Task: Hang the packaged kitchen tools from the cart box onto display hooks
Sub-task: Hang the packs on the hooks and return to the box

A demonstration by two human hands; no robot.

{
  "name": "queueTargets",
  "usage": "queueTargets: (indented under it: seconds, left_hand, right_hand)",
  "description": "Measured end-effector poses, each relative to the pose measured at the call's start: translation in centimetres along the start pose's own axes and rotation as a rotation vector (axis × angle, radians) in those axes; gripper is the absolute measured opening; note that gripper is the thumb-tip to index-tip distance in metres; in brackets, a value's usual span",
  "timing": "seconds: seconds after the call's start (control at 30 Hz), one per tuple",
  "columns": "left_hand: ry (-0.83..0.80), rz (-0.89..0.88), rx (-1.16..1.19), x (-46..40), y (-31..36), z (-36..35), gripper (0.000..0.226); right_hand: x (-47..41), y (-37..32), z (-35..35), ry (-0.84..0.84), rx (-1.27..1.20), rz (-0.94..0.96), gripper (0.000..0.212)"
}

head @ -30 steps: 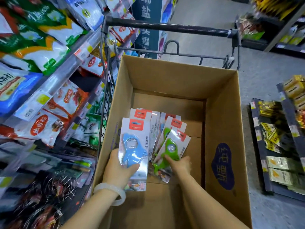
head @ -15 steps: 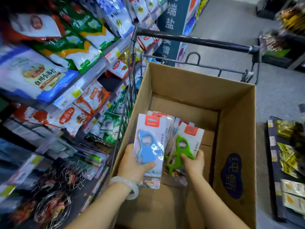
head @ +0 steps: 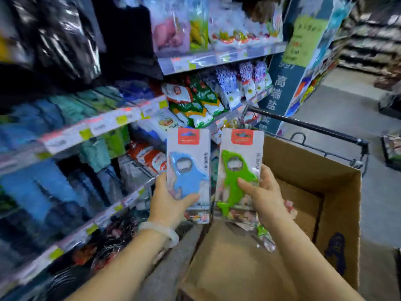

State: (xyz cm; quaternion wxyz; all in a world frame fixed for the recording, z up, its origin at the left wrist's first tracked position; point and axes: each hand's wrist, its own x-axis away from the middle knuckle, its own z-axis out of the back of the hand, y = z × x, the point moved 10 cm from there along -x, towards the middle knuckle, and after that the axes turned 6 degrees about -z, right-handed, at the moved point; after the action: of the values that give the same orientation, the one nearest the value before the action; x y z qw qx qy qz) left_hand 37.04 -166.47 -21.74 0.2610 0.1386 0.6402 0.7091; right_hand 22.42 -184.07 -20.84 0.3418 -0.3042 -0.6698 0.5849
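Left hand [head: 171, 205] clamped on blue tool pack [head: 188, 170], upright. Right hand [head: 263, 194] gripping green tool pack [head: 237, 170] just beside, at three o'clock. Both above cardboard box [head: 338, 192].

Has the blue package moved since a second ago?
Yes. The blue package, then low inside the box, is now lifted above its rim in the left hand, toward the shelves.

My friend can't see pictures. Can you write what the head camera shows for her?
Two hands hold up packaged kitchen tools side by side: the left hand has a blue tool pack, the right hand a green tool pack. Below sits a cardboard box in a cart, beside blurry store shelves.
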Motion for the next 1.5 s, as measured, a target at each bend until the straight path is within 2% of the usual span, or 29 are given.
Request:
queueTargets:
  seconds: [0.23,0.43,0.57,0.63,0.73,0.83,0.93,1.1,1.27,1.5]
  left_hand:
    - [0.312,-0.086,-0.034,11.0,3.7,21.2,0.051]
    - [0.572,-0.102,-0.083,25.4,6.2,39.4,0.052]
    - [0.803,-0.067,-0.121,35.5,7.0,50.5,0.064]
    - [0.913,-0.041,-0.157,40.1,7.7,55.1,0.071]
    - [1.062,-0.026,-0.232,46.6,9.1,61.1,0.068]
    - [1.195,-0.019,-0.265,51.9,10.5,66.2,0.064]
    - [1.280,-0.080,-0.301,55.8,12.0,70.6,0.050]
    - [1.361,-0.095,-0.290,60.3,12.9,78.2,0.055]
    - [1.382,-0.124,-0.275,62.1,14.4,86.2,0.052]
    - [1.428,-0.129,-0.242,64.5,13.8,95.7,0.049]
  right_hand:
    - [13.3,-4.3,-19.4,-0.412,0.039,0.122,0.048]
    - [28.4,-2.6,-36.3,-0.746,0.081,0.136,0.048]
    - [39.6,-1.6,-46.3,-0.994,0.051,0.116,0.048]
    - [45.0,-1.4,-50.6,-1.112,0.057,0.110,0.048]
    - [52.4,-1.9,-56.2,-1.232,0.074,0.140,0.048]
    - [58.9,-2.4,-61.2,-1.326,0.069,0.163,0.050]
    - [64.2,-2.9,-65.8,-1.399,0.048,0.192,0.051]
    - [71.4,-2.8,-73.3,-1.489,0.021,0.221,0.046]
    - [77.1,-3.4,-81.4,-1.583,-0.030,0.165,0.051]
    - [82.9,-3.6,-89.8,-1.617,-0.007,0.252,0.045]
